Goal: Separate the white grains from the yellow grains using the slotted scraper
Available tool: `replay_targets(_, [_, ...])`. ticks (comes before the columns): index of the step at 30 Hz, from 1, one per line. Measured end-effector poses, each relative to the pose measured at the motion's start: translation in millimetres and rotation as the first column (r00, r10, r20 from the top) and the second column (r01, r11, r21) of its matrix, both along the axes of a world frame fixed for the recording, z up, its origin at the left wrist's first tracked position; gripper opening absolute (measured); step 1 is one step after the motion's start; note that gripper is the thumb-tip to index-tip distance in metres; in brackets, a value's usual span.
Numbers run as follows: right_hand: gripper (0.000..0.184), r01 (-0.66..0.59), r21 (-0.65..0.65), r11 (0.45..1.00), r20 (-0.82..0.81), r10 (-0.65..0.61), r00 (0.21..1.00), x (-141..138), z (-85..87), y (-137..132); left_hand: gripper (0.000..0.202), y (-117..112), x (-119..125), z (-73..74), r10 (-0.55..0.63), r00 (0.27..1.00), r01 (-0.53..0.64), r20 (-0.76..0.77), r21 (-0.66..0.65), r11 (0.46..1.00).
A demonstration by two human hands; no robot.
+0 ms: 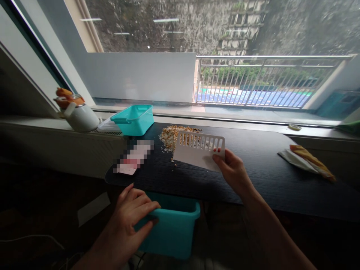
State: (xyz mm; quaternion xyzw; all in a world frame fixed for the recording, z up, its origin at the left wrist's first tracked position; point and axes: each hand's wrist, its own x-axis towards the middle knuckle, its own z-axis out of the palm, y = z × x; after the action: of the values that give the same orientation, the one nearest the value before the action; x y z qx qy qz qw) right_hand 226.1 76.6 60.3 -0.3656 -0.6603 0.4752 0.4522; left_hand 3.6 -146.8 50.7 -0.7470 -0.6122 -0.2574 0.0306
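Note:
My right hand (232, 167) grips the right end of a white slotted plastic plate (194, 155), thumb on its near face. The plate is tilted above the dark table, its slots toward the far side. Just behind it lies a pile of mixed grains (168, 137), white and yellow-orange, partly hidden by the plate. My left hand (137, 210) holds the rim of a teal plastic bin (171, 232), thumb outside and fingers over the edge. That bin is below the table's near edge, and its inside is dark.
A second teal bin (137, 120) stands at the table's far left, behind a blurred-out flat pinkish item (135, 157). Yellow-and-white packaging (308, 163) lies on the right of the dark table (253, 150). A white pot (81, 118) sits on the sill, below the window.

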Motion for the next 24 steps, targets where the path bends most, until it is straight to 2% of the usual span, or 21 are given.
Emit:
replay_targets(5, [0.030,-0.001,0.044,0.999,0.074,-0.002,0.997,-12,1.0,9,0.029,0,0,1.8,-0.010,1.000,0.010,0.010,0.005,1.000])
replay_targets(10, [0.028,-0.084,-0.059,0.995,0.052,0.087,0.995,-5,5.6,4,0.031,1,0,7.2,-0.018,1.000,0.018,0.006,0.003,1.000])
replay_targets(14, [0.028,0.024,-0.138,0.990,-0.024,-0.028,0.999,12,5.1,-12,0.030,-1,-3,14.1,-0.054,0.999,0.054,-0.006,0.017,0.998])
replay_targets(16, [0.027,0.037,-0.173,0.984,-0.021,-0.041,0.999,21,2.7,-22,0.030,-2,-7,17.6,-0.073,0.997,0.074,-0.017,0.020,0.997])
replay_targets(17, [0.026,0.022,-0.192,0.981,-0.003,-0.023,1.000,25,1.6,-28,0.030,-3,-10,19.3,-0.078,0.997,0.078,-0.023,0.012,0.997])
replay_targets(21, [0.021,-0.139,-0.293,0.946,0.106,0.176,0.979,32,0.8,-44,0.032,-4,-19,25.4,-0.076,0.995,0.072,-0.067,-0.059,0.996])
replay_targets(24, [0.022,-0.213,-0.277,0.937,0.093,0.247,0.965,14,2.3,-46,0.030,-8,-23,29.2,-0.057,0.993,0.050,-0.099,-0.075,0.996])
